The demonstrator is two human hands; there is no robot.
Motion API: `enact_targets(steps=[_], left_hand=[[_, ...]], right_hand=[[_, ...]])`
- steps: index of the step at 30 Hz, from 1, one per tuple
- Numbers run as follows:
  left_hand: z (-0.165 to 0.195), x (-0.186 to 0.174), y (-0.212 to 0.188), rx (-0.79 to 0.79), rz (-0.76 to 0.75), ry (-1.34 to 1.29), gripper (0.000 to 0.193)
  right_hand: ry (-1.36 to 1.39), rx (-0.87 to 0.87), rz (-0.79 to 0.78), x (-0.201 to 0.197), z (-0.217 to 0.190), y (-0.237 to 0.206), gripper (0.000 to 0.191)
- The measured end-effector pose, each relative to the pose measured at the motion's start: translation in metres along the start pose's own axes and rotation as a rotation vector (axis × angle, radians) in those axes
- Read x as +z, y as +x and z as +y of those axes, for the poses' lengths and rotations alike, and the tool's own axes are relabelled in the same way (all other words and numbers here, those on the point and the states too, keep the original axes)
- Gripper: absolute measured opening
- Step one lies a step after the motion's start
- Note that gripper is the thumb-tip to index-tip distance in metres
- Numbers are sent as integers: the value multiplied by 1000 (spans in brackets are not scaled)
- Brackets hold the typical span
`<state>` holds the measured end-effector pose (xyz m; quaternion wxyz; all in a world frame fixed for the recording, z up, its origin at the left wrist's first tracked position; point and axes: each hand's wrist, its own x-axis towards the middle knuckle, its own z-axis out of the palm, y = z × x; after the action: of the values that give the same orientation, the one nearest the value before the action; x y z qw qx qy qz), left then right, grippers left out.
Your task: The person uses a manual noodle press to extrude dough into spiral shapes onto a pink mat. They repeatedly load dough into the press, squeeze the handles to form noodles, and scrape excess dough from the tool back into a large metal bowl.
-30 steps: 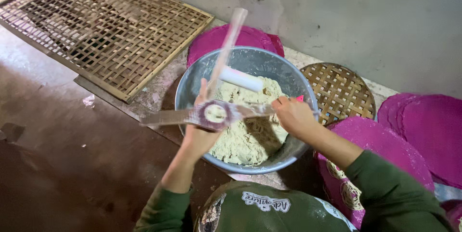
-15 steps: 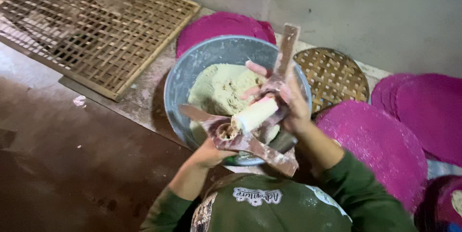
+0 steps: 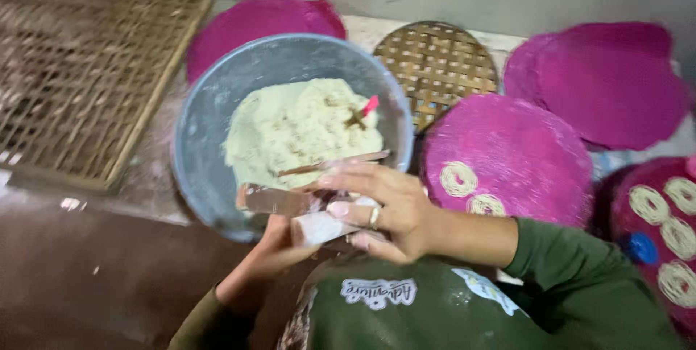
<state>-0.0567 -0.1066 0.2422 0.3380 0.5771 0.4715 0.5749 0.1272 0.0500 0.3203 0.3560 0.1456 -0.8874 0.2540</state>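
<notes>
A grey-blue bowl (image 3: 210, 125) holds pale, crumbly dough (image 3: 297, 136); a small red-tipped tool (image 3: 364, 110) sticks out of the dough. My left hand (image 3: 279, 245) and my right hand (image 3: 377, 208) both grip a wooden hand press (image 3: 319, 212) with flat wooden handles, close to my chest and over the bowl's near rim. My right hand lies on top of the press and wears a ring. My left hand holds it from underneath and is mostly hidden.
A woven bamboo rack (image 3: 80, 81) lies on the left. Several round pink trays surround the bowl; one (image 3: 507, 154) carries pale coiled dough rings, another (image 3: 656, 227) at the right edge too. A round woven basket tray (image 3: 438, 60) sits behind.
The press has come down from over the dough to the bowl's near rim, close to my body. My right hand now covers it from above. The view has shifted right.
</notes>
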Motion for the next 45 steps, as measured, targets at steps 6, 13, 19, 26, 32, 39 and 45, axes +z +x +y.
enact_targets(steps=[6,13,19,26,32,39,45], left_hand=[[15,33,47,-392,-75,-156,67],[-10,143,92,-464,-253,214,48],[-107,220,130,132,-235,503,73],[-237,221,109,-380,377,29,29],[-259,232,77,-767,274,-887,55],[-221,267,68,-745,293,-884,59],[-175,323,11,-891,303,-718,66]], right_hand=[[599,573,-312,-56,8,-96,112],[1073,1243,-378,-83,-25,-262,91],[929,1164,483,-95,-117,-355,101],[278,1394,1052,-50,-164,-463,88],[479,1212,1353,-17,-143,-494,80],[332,1005,1162,-41,-99,-503,75],[64,1114,1057,-70,-80,-503,99]])
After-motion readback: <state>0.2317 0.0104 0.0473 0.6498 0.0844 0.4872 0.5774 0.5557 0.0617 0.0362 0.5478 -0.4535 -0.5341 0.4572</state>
